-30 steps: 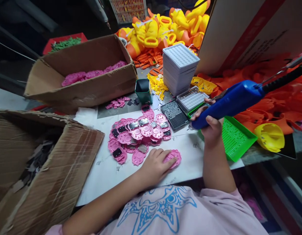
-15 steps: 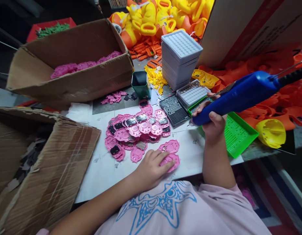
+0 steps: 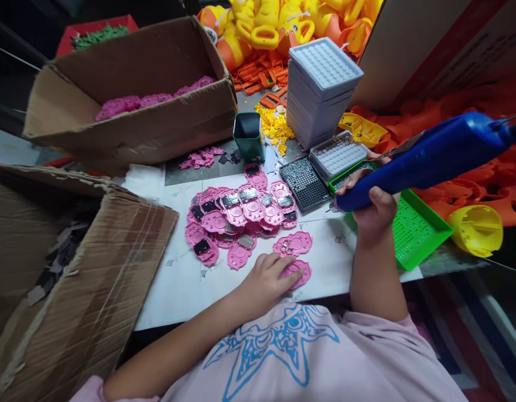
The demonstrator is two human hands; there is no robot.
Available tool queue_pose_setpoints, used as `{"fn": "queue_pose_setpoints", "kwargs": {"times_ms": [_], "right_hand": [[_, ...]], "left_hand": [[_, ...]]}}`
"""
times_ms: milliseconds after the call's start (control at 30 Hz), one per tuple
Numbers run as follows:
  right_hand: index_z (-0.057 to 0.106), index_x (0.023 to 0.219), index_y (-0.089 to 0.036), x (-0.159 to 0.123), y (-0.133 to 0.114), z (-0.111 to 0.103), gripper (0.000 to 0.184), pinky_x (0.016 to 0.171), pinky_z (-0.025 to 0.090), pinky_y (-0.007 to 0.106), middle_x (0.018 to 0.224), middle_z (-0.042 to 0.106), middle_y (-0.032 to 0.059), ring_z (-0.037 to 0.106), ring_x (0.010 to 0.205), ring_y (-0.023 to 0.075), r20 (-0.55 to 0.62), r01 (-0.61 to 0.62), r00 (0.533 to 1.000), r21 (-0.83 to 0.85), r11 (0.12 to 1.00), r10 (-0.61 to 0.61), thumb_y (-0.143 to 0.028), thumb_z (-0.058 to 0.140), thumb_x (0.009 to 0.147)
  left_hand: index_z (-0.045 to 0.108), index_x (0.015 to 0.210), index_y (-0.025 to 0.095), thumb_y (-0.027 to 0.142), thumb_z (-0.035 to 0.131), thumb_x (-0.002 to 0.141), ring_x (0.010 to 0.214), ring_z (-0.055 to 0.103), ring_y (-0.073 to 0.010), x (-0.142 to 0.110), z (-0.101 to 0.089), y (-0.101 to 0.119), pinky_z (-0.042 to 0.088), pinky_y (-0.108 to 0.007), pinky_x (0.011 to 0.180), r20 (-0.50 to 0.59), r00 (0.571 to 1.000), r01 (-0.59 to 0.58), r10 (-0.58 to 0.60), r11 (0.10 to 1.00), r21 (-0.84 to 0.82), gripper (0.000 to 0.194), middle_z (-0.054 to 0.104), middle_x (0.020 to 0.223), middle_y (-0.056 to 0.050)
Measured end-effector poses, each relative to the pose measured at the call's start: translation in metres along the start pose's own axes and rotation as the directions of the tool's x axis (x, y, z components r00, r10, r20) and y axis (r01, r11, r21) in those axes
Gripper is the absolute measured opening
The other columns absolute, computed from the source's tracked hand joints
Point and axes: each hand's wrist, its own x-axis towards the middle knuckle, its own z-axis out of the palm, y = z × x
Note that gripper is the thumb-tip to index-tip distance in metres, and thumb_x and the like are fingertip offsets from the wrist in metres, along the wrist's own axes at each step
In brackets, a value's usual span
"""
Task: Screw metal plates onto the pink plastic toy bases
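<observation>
My left hand (image 3: 264, 282) rests at the near edge of the white-papered table, fingers curled over a pink plastic cover (image 3: 300, 273) and holding it down. Just beyond it lies a second pink cover (image 3: 294, 244) with small metal pieces on it. My right hand (image 3: 377, 204) is wrapped round a blue electric screwdriver (image 3: 425, 162), held tilted with its tip low at the left, close to a black tray (image 3: 306, 184) of small screws. Left of the tray is a heap of pink covers (image 3: 237, 209), several carrying black or grey plates.
Cardboard boxes (image 3: 128, 137) stand at the left. A dark green cup (image 3: 248, 137), stacked white trays (image 3: 320, 95) and yellow bits (image 3: 277, 125) are behind the heap. A green basket (image 3: 421, 229) and orange parts (image 3: 471, 190) lie at the right; yellow toy parts (image 3: 266, 28) are piled behind.
The view has shifted a little, so most things sit further right and slightly higher. My left hand stays on the pink cover, and my right hand keeps hold of the electric screwdriver.
</observation>
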Motion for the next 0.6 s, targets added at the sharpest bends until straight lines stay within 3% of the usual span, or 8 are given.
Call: {"fn": "queue_pose_setpoints", "kwargs": {"times_ms": [167, 267, 433, 600], "right_hand": [[0.054, 0.095, -0.025, -0.001, -0.002, 0.001, 0.04, 0.051, 0.05, 0.032, 0.064, 0.056, -0.0024, 0.057, 0.053, 0.0165, -0.024, -0.018, 1.0, -0.019, 1.0, 0.018, -0.043, 0.069, 0.062], [0.054, 0.094, -0.026, -0.001, -0.004, 0.003, 0.039, 0.05, 0.049, 0.032, 0.064, 0.057, -0.0017, 0.056, 0.054, 0.0169, -0.049, -0.007, 0.999, -0.015, 1.0, 0.006, -0.041, 0.069, 0.061], [0.051, 0.099, -0.028, -0.002, -0.005, 0.006, 0.043, 0.046, 0.045, 0.032, 0.065, 0.057, -0.0015, 0.055, 0.054, 0.0182, -0.044, -0.029, 0.999, -0.01, 1.0, 0.028, -0.037, 0.067, 0.061], [0.049, 0.102, -0.027, -0.001, -0.004, 0.005, 0.044, 0.046, 0.045, 0.032, 0.063, 0.057, -0.0018, 0.054, 0.052, 0.0184, -0.024, -0.007, 1.0, -0.018, 1.0, 0.006, -0.036, 0.064, 0.062]], "left_hand": [[0.058, 0.12, 0.019, 0.034, 0.055, 0.089, 0.101, 0.047, -0.0263, -0.015, -0.01, -0.008, 0.042, -0.042, 0.084, -0.113, 0.993, -0.028, 0.027, 1.0, -0.014, 0.034, 0.057, 0.122, -0.013], [0.056, 0.123, 0.017, 0.039, 0.058, 0.087, 0.1, 0.049, -0.0262, -0.031, -0.016, -0.012, 0.043, -0.043, 0.085, -0.139, 0.984, 0.114, -0.111, 0.993, 0.01, 0.042, 0.056, 0.12, -0.014], [0.055, 0.123, 0.013, 0.044, 0.066, 0.08, 0.1, 0.05, -0.0275, -0.047, -0.011, -0.01, 0.046, -0.044, 0.086, -0.196, 0.903, 0.393, -0.382, 0.919, 0.019, 0.054, 0.056, 0.113, -0.015], [0.054, 0.123, 0.014, 0.049, 0.068, 0.076, 0.102, 0.049, -0.0287, -0.038, 0.0, -0.004, 0.048, -0.046, 0.087, -0.202, 0.848, 0.502, -0.491, 0.865, 0.008, 0.06, 0.053, 0.114, -0.015]]}}
